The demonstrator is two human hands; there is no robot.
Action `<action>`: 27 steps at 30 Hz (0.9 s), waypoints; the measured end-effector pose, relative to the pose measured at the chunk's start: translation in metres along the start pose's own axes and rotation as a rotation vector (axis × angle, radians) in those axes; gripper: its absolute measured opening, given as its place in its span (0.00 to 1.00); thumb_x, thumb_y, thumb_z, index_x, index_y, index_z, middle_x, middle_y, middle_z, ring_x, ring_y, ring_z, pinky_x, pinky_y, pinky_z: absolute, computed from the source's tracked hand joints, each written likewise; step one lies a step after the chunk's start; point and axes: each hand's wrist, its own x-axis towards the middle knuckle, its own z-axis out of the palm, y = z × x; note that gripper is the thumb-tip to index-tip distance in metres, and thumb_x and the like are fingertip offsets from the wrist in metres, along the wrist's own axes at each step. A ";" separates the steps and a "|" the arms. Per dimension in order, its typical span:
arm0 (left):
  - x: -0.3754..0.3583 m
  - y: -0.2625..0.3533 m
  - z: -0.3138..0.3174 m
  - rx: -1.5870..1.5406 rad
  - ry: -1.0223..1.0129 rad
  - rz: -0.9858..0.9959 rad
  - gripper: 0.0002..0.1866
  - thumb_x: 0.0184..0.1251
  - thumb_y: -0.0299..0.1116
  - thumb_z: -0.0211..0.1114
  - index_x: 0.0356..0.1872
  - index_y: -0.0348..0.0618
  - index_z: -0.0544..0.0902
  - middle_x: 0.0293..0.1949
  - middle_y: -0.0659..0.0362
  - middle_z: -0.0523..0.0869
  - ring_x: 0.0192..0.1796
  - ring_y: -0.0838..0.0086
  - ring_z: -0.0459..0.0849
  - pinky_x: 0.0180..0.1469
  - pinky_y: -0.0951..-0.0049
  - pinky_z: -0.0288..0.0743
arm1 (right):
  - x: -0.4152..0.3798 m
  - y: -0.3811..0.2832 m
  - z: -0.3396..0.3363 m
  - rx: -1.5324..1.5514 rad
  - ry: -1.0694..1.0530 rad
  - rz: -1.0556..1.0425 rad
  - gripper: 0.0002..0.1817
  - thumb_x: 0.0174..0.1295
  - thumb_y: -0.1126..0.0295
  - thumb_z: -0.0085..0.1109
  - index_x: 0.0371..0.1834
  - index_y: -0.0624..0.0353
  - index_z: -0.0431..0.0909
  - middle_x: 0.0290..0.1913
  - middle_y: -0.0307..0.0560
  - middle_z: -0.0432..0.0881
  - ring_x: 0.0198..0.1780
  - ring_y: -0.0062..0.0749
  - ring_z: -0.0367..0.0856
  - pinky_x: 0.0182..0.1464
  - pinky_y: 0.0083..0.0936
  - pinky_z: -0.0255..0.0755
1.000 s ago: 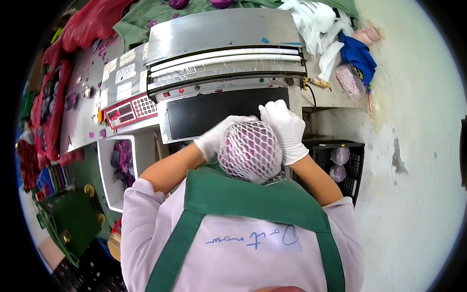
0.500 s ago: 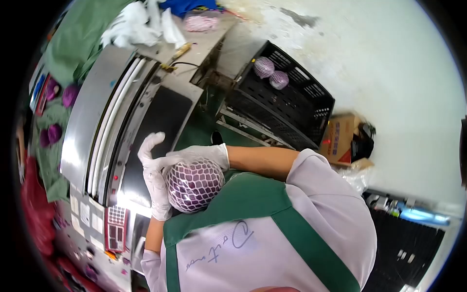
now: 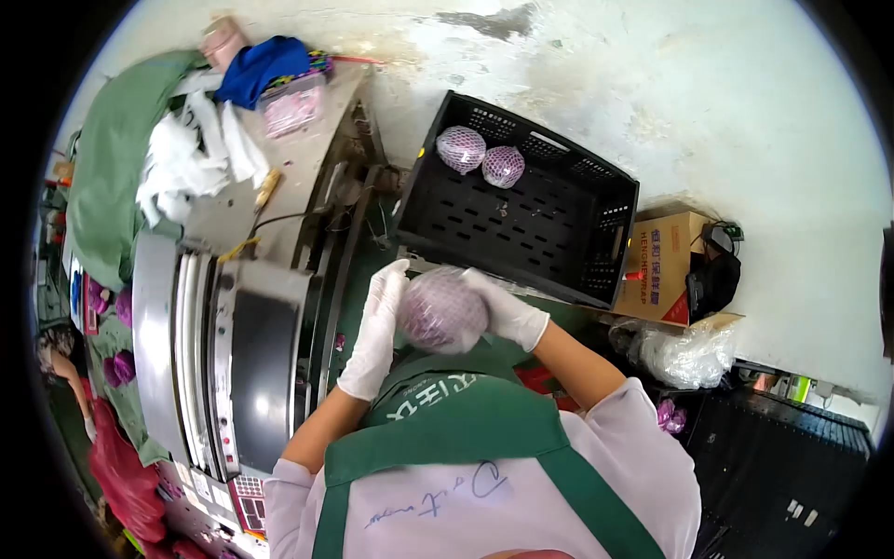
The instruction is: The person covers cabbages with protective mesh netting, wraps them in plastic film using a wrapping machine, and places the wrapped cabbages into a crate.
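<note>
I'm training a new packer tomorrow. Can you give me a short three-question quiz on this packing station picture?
1. True or false: both gloved hands are on the netted purple cabbage.
2. How many netted cabbages lie in the black crate?
3. Which hand is on the side of the wrapping machine: A) the left hand, B) the right hand?

Key: 1. True. 2. Two, side by side at the crate's far end. 3. A.
</note>
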 end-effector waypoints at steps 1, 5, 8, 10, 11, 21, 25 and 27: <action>0.016 0.000 0.011 -0.001 -0.051 0.005 0.25 0.77 0.52 0.49 0.64 0.45 0.72 0.61 0.54 0.75 0.64 0.69 0.73 0.68 0.66 0.61 | 0.004 -0.022 -0.036 0.088 0.031 -0.068 0.28 0.68 0.51 0.51 0.64 0.58 0.70 0.63 0.45 0.75 0.63 0.36 0.73 0.67 0.39 0.67; 0.050 0.004 0.030 -0.015 -0.058 -0.084 0.18 0.79 0.40 0.49 0.58 0.38 0.76 0.49 0.56 0.83 0.55 0.71 0.82 0.62 0.71 0.71 | 0.021 -0.108 -0.181 0.465 0.172 -0.279 0.33 0.66 0.41 0.45 0.65 0.54 0.70 0.64 0.49 0.74 0.64 0.45 0.72 0.68 0.48 0.65; 0.061 -0.007 0.017 0.016 0.070 -0.194 0.19 0.78 0.40 0.50 0.57 0.36 0.76 0.50 0.52 0.83 0.54 0.68 0.83 0.60 0.69 0.73 | 0.045 -0.158 -0.272 0.469 0.483 -0.433 0.39 0.62 0.35 0.46 0.68 0.51 0.68 0.67 0.49 0.70 0.68 0.49 0.67 0.68 0.53 0.63; 0.062 -0.004 0.018 -0.036 0.186 -0.238 0.20 0.78 0.41 0.51 0.57 0.35 0.75 0.49 0.52 0.83 0.53 0.67 0.83 0.60 0.69 0.74 | 0.068 -0.181 -0.325 0.498 0.564 -0.520 0.39 0.61 0.34 0.46 0.69 0.47 0.66 0.70 0.46 0.67 0.70 0.50 0.65 0.69 0.57 0.59; 0.063 -0.001 0.020 -0.019 0.228 -0.244 0.20 0.77 0.42 0.52 0.58 0.35 0.75 0.48 0.52 0.83 0.52 0.67 0.83 0.60 0.68 0.75 | 0.085 -0.189 -0.353 0.499 0.587 -0.562 0.39 0.61 0.34 0.48 0.69 0.47 0.65 0.70 0.47 0.67 0.70 0.50 0.65 0.69 0.55 0.59; 0.052 -0.012 0.003 -0.103 0.314 -0.325 0.24 0.76 0.47 0.54 0.59 0.36 0.74 0.47 0.52 0.83 0.51 0.66 0.83 0.57 0.68 0.75 | 0.113 -0.191 -0.357 -0.049 1.033 -0.419 0.45 0.63 0.33 0.47 0.74 0.54 0.58 0.74 0.46 0.61 0.73 0.41 0.62 0.69 0.52 0.55; 0.006 0.002 -0.016 -0.113 0.367 -0.214 0.21 0.77 0.42 0.52 0.59 0.36 0.75 0.49 0.53 0.84 0.53 0.68 0.83 0.59 0.69 0.74 | 0.123 -0.176 -0.322 -0.866 1.511 -0.834 0.21 0.64 0.64 0.58 0.51 0.74 0.79 0.50 0.67 0.82 0.49 0.51 0.83 0.55 0.36 0.75; -0.033 0.006 -0.035 -0.159 0.380 -0.125 0.17 0.77 0.37 0.53 0.58 0.37 0.76 0.50 0.55 0.83 0.55 0.71 0.82 0.61 0.70 0.73 | 0.129 -0.145 -0.237 -0.646 1.078 -1.008 0.19 0.65 0.69 0.57 0.54 0.71 0.77 0.54 0.63 0.79 0.57 0.51 0.76 0.59 0.39 0.72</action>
